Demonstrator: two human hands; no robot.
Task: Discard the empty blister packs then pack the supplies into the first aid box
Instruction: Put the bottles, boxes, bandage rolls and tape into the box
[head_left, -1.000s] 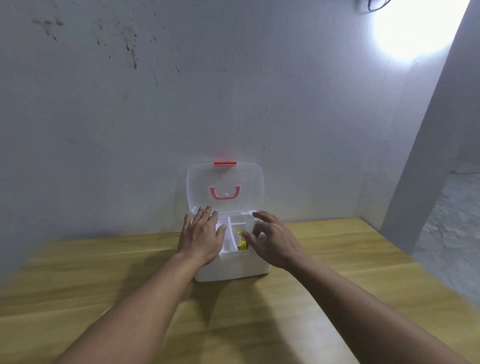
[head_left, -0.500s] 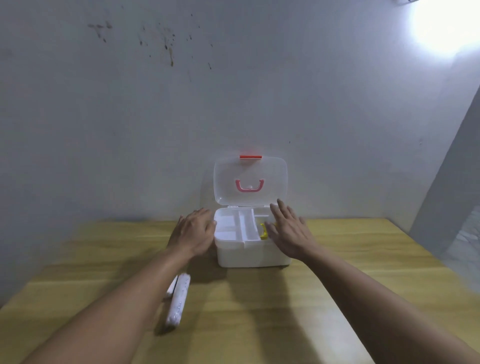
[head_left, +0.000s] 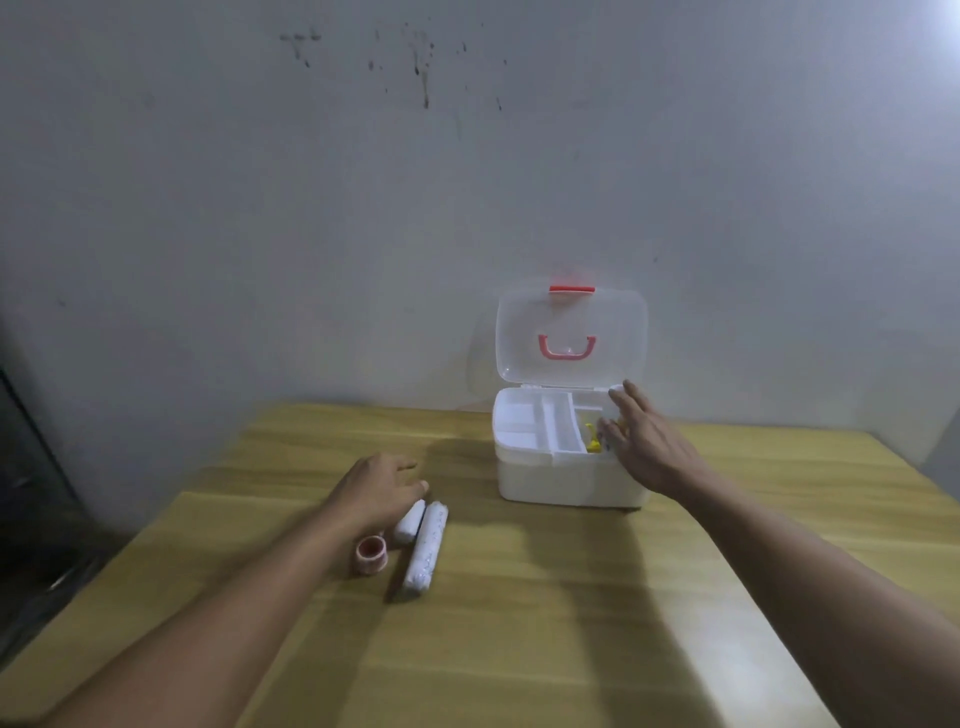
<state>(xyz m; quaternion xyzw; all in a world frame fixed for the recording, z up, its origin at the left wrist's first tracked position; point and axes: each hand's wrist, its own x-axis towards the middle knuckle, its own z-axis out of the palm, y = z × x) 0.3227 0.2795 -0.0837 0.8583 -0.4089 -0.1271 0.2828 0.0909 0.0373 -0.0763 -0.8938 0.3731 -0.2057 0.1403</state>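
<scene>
On the bench (head_left: 519, 649), nearest, a tape roll (head_left: 372, 555) and two white rolls (head_left: 427, 552) lie left of centre. The left hand (head_left: 375, 491) hovers over their far ends, fingers loosely spread, holding nothing. Farther right, the right hand (head_left: 644, 447) rests flat-fingered on the open box (head_left: 545, 478), beside a yellow item (head_left: 592, 439) in its tray.

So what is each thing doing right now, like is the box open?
First aid box: upright on the table, open.
Lid: swung up, standing against the wall.
Yellow item: lying in the box's right compartment.
Long white roll: lying on the table.
Short white roll: lying beside it.
Tape roll: standing on its flat end.
Left hand: over the short roll, holding nothing.
Right hand: fingers straight, at the box.
</scene>
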